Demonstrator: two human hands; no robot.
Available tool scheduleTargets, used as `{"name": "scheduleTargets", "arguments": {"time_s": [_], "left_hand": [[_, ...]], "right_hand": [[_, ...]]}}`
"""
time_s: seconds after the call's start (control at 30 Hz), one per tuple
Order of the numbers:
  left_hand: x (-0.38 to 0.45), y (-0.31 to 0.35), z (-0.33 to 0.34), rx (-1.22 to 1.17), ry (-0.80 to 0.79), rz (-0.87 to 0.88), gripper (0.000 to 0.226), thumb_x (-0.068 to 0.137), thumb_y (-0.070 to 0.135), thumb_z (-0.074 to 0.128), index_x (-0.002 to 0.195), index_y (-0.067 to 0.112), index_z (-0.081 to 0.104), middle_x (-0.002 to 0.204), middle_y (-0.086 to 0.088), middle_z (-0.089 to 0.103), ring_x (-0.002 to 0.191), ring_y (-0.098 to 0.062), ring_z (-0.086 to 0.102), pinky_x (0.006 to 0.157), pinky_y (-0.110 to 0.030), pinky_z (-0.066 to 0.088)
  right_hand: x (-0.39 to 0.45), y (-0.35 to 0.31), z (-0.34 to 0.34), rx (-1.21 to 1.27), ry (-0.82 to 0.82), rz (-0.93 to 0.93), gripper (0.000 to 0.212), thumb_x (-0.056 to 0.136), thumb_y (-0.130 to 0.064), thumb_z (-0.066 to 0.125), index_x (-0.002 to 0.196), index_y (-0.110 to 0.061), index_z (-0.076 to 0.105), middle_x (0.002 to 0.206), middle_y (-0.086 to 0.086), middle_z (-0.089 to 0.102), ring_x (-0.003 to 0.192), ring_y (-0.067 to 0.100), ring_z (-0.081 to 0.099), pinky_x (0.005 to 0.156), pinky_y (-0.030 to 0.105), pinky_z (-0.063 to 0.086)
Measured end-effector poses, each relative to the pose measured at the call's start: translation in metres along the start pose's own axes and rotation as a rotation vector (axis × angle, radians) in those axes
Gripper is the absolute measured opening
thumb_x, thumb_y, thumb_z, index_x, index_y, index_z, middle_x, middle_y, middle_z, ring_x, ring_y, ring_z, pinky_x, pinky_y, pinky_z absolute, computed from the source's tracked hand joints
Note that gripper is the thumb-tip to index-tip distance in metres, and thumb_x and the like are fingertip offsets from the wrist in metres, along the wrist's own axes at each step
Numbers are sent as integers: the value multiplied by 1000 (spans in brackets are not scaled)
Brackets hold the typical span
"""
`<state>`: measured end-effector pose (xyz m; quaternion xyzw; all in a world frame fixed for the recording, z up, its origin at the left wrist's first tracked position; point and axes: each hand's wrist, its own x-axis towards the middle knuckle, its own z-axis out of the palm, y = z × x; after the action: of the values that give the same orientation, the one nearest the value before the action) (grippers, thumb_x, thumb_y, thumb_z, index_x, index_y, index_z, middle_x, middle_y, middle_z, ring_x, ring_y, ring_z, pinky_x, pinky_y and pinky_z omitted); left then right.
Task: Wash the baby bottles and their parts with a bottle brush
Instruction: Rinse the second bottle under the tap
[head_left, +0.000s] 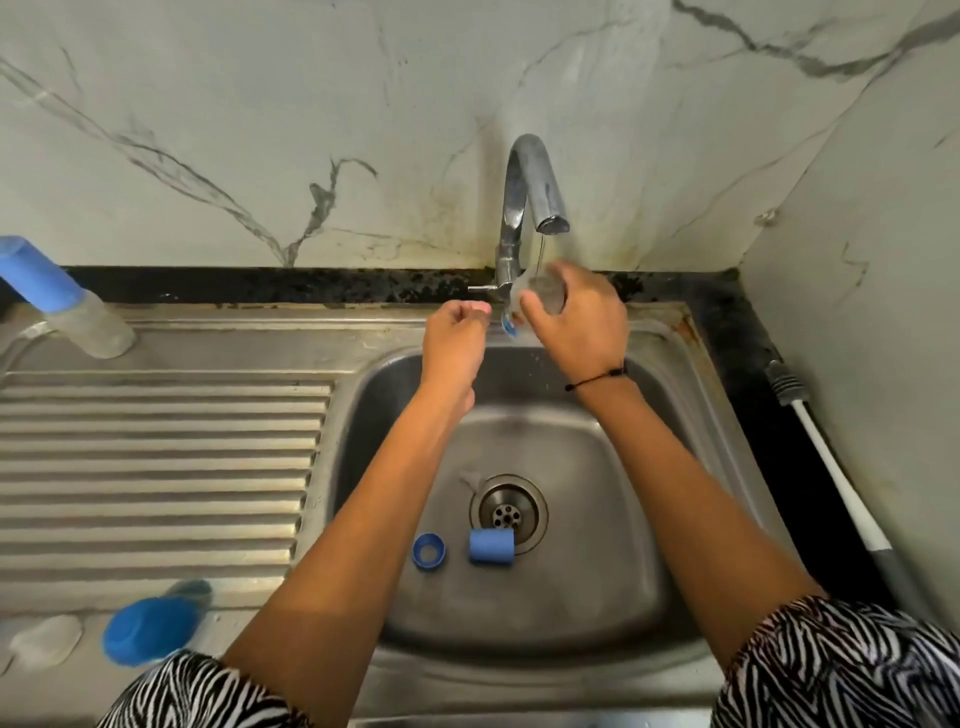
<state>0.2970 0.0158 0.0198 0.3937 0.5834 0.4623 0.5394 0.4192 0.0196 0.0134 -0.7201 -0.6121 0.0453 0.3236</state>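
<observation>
- You face a marble-patterned wall (260, 104) and a steel sink (649, 519).
- Your right hand (576, 322) curls its fingers round a clear bottle (545, 296) under the tap (530, 192).
- Your left hand (457, 338) sits loosely curled beside it; whether it holds anything, you cannot tell.
- A blue ring (429, 550) and blue cap (491, 545) lie near the drain (508, 506).
- Two capped bottles (67, 301) (156, 623) rest on the drainboard (156, 457).
</observation>
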Motion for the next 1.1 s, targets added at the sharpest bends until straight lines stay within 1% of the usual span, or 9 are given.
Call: {"name": "scheduleTargets", "arguments": {"time_s": [0.1,0.23,0.33,0.43,0.53,0.67,0.77,0.9,1.1], "left_hand": [[0,-4,1,7,-14,-9,18,90,6,53,79,19,57,83,2,59,83,-12,54,70,-19,43],[2,-4,1,1,-9,4,18,89,5,53,78,19,57,82,2,60,82,-13,54,72,-21,42],[1,-8,2,13,-21,-5,19,90,4,52,80,18,57,81,2,59,82,-12,54,69,-19,43],[4,-8,0,1,-10,3,17,90,4,52,82,18,58,80,2,59,79,-12,54,67,-19,43],[4,-12,0,13,-9,-21,17,89,2,51,83,17,58,79,0,59,78,-14,54,63,-18,42],[3,-11,-3,19,-14,-5,15,91,5,53,83,18,57,80,3,59,75,-8,54,61,-14,41],[0,-15,-6,76,-37,40,11,94,11,51,92,17,60,87,5,60,77,-4,53,63,-14,42],[0,-20,-13,102,-63,108,18,93,24,55,110,19,60,104,0,61,88,-13,57,70,-23,46],[-10,-4,-11,363,-140,363,54,85,29,67,134,18,45,128,0,51,114,-15,51,95,-31,47]], "right_hand": [[-1,3,3,-109,-231,9,40,84,-40,60,111,-10,62,106,14,66,97,31,60,75,36,49],[-1,5,5,-33,-17,-9,39,85,-34,59,116,-10,60,108,14,65,101,31,58,77,37,48],[-2,6,6,-167,-241,-26,36,84,-31,57,111,-8,62,105,16,65,100,32,57,77,37,49],[1,6,8,-141,-13,-134,35,84,-29,53,103,-3,65,94,18,67,90,33,57,76,35,42],[-4,6,12,-218,-286,-93,39,84,-35,53,104,-3,66,101,19,67,96,34,57,83,34,39],[-5,2,11,-69,-119,-121,35,82,-24,60,109,-1,65,100,19,67,92,33,59,83,34,40],[-8,3,11,140,-233,102,29,83,-25,66,104,-5,70,99,12,71,94,25,64,83,30,46],[0,3,2,807,-202,575,23,86,-27,66,72,-9,63,61,5,57,54,15,56,56,28,54],[-6,7,6,1243,-485,900,24,91,-31,60,95,-8,59,82,10,59,55,14,62,52,20,53]]}}
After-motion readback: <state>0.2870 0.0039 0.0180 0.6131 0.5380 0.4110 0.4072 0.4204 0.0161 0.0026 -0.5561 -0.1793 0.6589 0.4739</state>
